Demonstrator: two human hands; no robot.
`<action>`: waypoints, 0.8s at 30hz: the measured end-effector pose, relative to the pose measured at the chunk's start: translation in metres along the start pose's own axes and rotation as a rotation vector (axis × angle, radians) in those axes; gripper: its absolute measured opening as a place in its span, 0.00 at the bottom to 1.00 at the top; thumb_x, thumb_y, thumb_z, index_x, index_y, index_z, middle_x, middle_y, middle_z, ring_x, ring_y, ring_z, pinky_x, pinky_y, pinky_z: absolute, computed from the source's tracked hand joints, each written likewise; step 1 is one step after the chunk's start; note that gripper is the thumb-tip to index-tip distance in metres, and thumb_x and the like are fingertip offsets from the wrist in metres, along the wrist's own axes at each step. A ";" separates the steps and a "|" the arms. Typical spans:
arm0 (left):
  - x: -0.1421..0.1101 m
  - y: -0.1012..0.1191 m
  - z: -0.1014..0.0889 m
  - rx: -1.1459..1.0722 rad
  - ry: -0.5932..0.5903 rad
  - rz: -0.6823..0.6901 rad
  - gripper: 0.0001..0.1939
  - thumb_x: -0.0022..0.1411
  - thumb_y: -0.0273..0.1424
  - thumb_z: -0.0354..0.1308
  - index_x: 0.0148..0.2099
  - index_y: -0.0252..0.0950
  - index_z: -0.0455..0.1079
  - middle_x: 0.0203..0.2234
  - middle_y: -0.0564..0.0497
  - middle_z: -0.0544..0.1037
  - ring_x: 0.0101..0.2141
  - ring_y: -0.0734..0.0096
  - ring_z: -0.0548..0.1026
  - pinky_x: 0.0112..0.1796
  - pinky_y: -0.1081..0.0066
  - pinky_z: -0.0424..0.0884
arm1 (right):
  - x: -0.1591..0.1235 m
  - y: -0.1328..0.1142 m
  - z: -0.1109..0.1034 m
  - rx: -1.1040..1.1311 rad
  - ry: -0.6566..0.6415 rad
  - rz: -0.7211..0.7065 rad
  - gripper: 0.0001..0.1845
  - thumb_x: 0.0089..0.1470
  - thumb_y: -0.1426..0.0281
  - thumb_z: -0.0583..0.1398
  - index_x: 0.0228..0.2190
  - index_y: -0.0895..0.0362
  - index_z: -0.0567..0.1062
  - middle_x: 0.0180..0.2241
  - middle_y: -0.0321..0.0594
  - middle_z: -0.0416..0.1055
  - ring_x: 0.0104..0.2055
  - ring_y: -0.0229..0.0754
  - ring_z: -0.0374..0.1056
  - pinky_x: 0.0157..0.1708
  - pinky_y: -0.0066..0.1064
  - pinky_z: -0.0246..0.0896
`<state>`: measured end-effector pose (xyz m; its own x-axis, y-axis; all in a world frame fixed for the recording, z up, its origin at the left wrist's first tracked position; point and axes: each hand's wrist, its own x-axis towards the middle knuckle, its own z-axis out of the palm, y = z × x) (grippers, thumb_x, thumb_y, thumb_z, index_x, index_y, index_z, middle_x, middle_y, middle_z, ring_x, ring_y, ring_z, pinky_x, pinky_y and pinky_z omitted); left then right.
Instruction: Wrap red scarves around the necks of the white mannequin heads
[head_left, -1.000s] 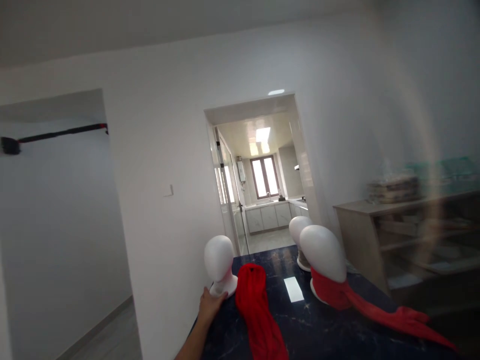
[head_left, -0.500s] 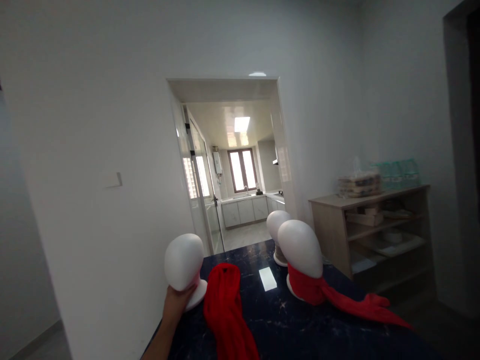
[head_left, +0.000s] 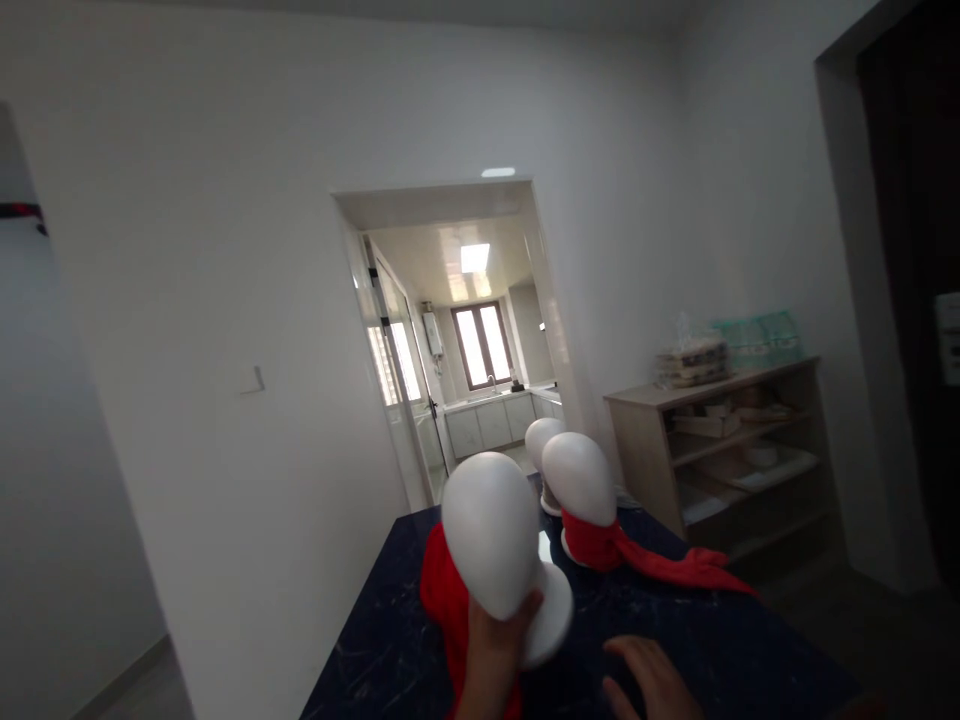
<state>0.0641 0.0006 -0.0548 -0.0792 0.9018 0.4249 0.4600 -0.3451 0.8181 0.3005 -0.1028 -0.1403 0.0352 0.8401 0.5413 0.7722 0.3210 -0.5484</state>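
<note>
My left hand (head_left: pixel 499 640) is wrapped round the neck of a white foam mannequin head (head_left: pixel 491 530), which tilts over the dark table with its round base (head_left: pixel 551 615) to the right. Behind it lies a red scarf (head_left: pixel 441 590), partly hidden by the head and my arm. To the right of that base, low in view, my right hand (head_left: pixel 651 678) is empty with thumb and fingers apart. A second white head (head_left: pixel 581 478) stands further off, a red scarf (head_left: pixel 595 543) round its neck and the tail trailing right. A third head (head_left: pixel 541 440) shows partly behind it.
The heads and scarves are on a dark blue marbled table (head_left: pixel 375 620). Beyond its right side stands a wooden shelf unit (head_left: pixel 645 450) with a wrapped stack (head_left: pixel 691 362) and green-tinted bottles (head_left: pixel 761 340) on top. A doorway behind the table opens onto a kitchen.
My left hand has carried the near head from the table's left side to the middle, in front of the loose scarf. My right hand has come into view at lower right.
</note>
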 end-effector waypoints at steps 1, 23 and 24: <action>-0.013 0.002 0.017 0.005 -0.011 0.017 0.48 0.48 0.48 0.72 0.66 0.33 0.65 0.59 0.33 0.77 0.58 0.43 0.76 0.54 0.56 0.76 | 0.005 -0.008 -0.004 0.067 0.008 0.029 0.21 0.61 0.61 0.59 0.53 0.51 0.79 0.54 0.46 0.79 0.57 0.54 0.74 0.58 0.44 0.70; -0.032 0.011 -0.023 0.340 0.097 -0.056 0.31 0.53 0.50 0.65 0.54 0.37 0.76 0.50 0.35 0.82 0.54 0.35 0.77 0.51 0.50 0.75 | 0.065 -0.081 0.049 0.494 -0.208 0.000 0.47 0.42 0.77 0.58 0.66 0.57 0.65 0.66 0.48 0.68 0.69 0.49 0.62 0.70 0.43 0.53; -0.031 0.010 -0.022 0.335 0.113 -0.041 0.32 0.53 0.51 0.65 0.55 0.36 0.75 0.50 0.35 0.82 0.54 0.36 0.77 0.51 0.50 0.74 | 0.067 -0.081 0.048 0.493 -0.193 0.001 0.46 0.42 0.77 0.58 0.66 0.57 0.65 0.66 0.48 0.68 0.69 0.49 0.62 0.70 0.43 0.53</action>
<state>0.0519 -0.0368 -0.0515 -0.1926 0.8719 0.4502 0.7176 -0.1878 0.6707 0.2099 -0.0511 -0.0908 -0.1175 0.8908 0.4389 0.3808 0.4486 -0.8085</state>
